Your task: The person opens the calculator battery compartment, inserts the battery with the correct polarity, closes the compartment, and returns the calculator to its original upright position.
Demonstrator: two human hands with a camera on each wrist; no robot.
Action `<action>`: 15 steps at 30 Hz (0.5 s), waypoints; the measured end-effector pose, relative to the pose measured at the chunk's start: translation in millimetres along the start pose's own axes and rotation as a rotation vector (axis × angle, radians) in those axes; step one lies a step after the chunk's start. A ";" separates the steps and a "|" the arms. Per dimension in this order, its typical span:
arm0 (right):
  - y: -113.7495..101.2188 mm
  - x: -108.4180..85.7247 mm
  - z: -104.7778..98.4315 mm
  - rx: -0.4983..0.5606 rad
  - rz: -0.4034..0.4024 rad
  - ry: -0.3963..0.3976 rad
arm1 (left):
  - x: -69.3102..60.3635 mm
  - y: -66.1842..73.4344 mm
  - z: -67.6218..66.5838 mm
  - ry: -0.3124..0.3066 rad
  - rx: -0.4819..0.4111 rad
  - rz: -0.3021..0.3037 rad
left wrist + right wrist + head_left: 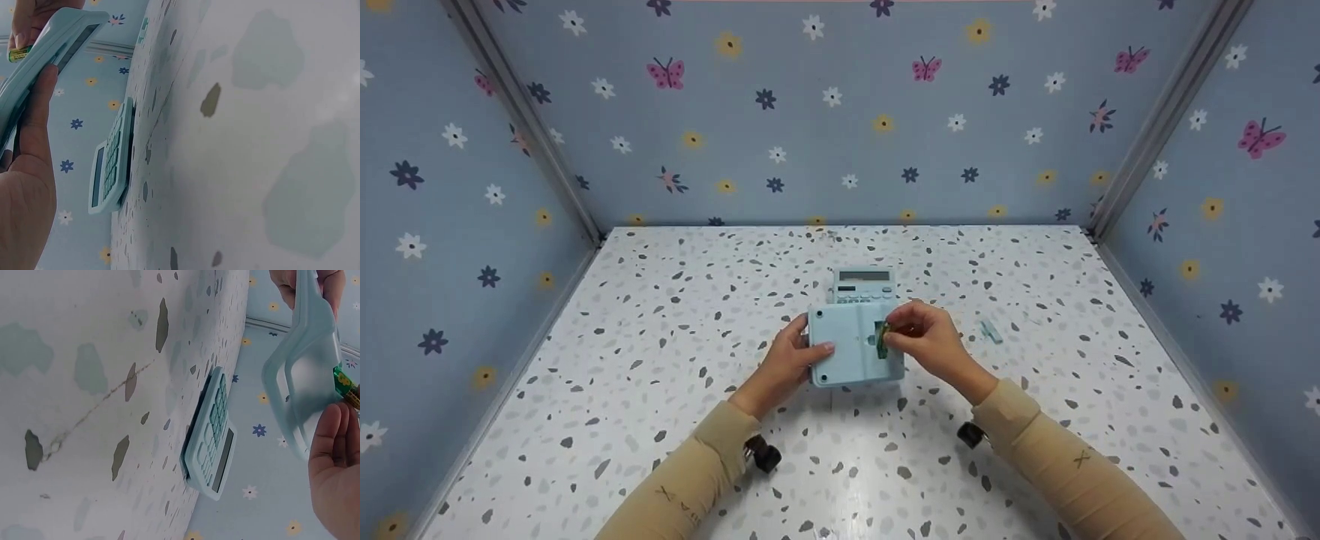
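My left hand (787, 365) grips a pale blue calculator (841, 337) by its left side, the thumb lying on its back, which faces up. A battery recess shows in the back near the right edge. At that recess my right hand (936, 343) pinches a green and yellow battery (883, 342) between thumb and fingers. The left wrist view shows one end of the battery (20, 54) above the calculator's back. Tilted in the right wrist view is the calculator (315, 371), the green battery (343, 382) at its back. How far in the battery sits, I cannot tell.
A second pale blue calculator (864, 283) lies keys up on the speckled white table (697, 300), just beyond the held one. Right of my right hand is a small pale blue piece (991, 331), like a battery cover. Flower-patterned walls (840, 135) enclose the table's back and sides.
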State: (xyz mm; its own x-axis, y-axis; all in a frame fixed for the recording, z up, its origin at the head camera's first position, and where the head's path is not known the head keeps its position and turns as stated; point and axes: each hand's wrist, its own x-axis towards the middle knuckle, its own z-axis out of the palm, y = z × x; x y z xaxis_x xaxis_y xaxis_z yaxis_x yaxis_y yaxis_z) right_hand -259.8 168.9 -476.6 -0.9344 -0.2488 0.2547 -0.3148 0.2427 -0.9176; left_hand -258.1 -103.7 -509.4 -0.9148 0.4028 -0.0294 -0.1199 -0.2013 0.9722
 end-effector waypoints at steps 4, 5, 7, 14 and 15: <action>-0.9 0.8 1.4 -0.036 -0.018 -0.004 | -0.3 -0.5 -0.4 -0.005 0.009 0.007; -0.9 0.9 1.7 -0.045 -0.020 -0.005 | -0.3 -0.7 -0.7 -0.007 0.011 0.008; -1.0 0.9 2.4 -0.064 -0.022 -0.007 | -0.3 -1.1 -1.0 -0.009 0.017 0.009; 0.8 1.5 3.2 -0.079 -0.023 0.012 | -0.3 -1.2 -0.4 -0.021 0.009 0.016; 0.7 1.7 3.3 -0.072 -0.020 0.018 | -0.5 -1.1 -0.3 -0.023 0.007 0.017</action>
State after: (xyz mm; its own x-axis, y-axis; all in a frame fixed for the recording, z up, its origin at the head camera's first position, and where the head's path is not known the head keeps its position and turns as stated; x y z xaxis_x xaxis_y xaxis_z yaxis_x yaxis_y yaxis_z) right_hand -261.1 165.6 -477.9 -0.9307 -0.2372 0.2785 -0.3436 0.3052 -0.8881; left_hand -257.6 -103.9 -510.6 -0.9077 0.4196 -0.0074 -0.1016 -0.2026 0.9740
